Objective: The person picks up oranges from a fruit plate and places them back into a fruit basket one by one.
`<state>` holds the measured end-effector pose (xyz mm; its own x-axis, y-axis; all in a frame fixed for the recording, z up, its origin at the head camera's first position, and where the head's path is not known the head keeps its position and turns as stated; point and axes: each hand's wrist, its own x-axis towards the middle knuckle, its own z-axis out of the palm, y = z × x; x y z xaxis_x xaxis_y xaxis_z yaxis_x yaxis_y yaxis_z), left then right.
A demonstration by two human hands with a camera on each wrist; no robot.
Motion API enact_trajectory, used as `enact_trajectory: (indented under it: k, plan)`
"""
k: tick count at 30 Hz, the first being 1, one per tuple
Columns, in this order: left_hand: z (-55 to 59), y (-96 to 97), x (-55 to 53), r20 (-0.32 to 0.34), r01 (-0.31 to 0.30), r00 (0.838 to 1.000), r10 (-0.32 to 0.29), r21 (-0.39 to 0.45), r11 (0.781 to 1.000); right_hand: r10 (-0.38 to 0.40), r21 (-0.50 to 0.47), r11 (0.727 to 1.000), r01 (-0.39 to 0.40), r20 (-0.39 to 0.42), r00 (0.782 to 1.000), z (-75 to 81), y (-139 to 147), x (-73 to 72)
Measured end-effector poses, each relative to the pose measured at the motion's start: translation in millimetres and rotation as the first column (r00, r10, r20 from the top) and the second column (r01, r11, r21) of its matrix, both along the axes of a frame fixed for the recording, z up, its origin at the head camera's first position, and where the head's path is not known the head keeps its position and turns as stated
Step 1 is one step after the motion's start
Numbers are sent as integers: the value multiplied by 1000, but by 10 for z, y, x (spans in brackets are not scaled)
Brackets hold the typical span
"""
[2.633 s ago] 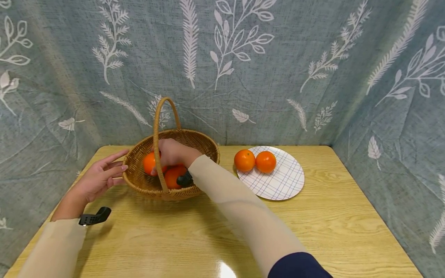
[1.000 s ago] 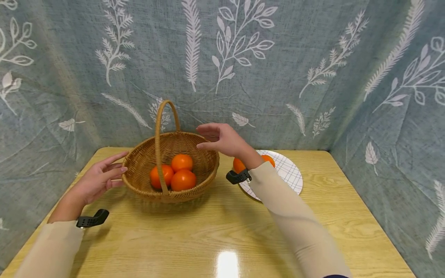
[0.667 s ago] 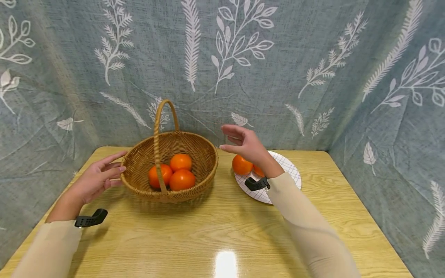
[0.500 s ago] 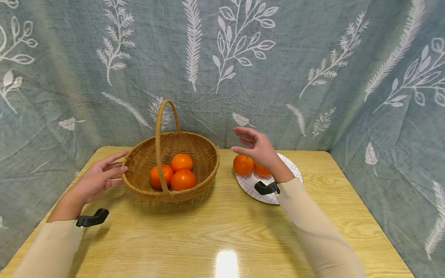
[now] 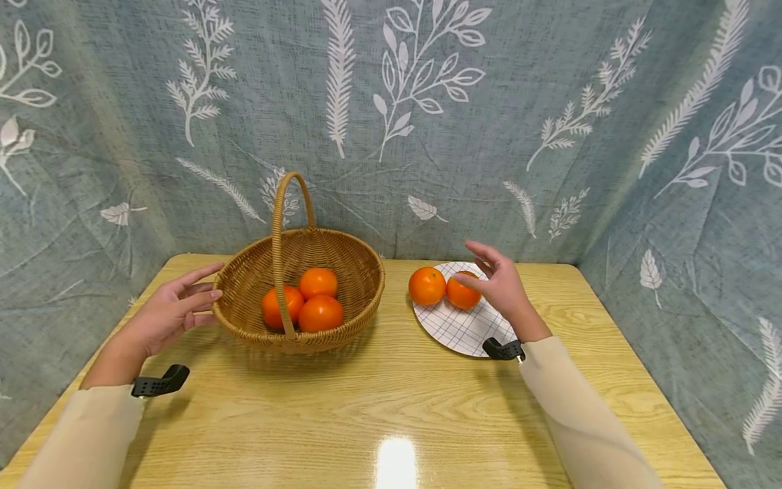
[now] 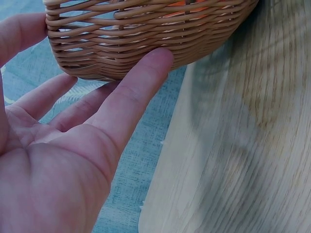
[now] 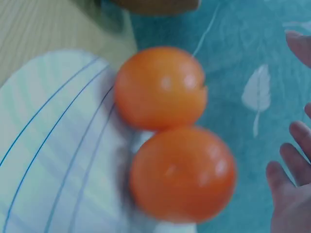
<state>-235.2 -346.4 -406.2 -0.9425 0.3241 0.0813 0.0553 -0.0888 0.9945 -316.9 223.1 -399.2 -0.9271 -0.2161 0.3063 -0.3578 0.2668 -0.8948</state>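
Left hand [image 5: 163, 316] and right hand [image 5: 502, 285] are being held well apart, fingers parted; the left side of the basket [image 5: 353, 266] is being touched by the former, while the latter is being held near two oranges [image 5: 427, 286] on the plate [image 5: 461, 333]. Three more oranges [image 5: 320, 315] are being held inside the basket.

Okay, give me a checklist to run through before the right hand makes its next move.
1. Left hand on the basket: ok, touching its wall.
2. Right hand free: ok, holding nothing.
3. Fingers round the nearest fruit on the plate: not ok; the right wrist view shows a gap.
4. That fruit separate from its neighbour: not ok; the two appear to touch.
5. Neighbour resting fully on the plate: cannot tell; it sits at the edge.
6. Room in the basket: ok, open space beside the three fruits inside.
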Motion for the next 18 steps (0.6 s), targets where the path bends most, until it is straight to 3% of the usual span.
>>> enact_trajectory:
  k: [10,18]
  plan:
    - [-11,9,2,2,0,1000,0,-22,1000,-46,114,993,32,123,991,-375,162,-46]
    - [9,11,1,8,4,1000,-4,-18,1000,-36,136,991,8,206,978,-504,192,-89]
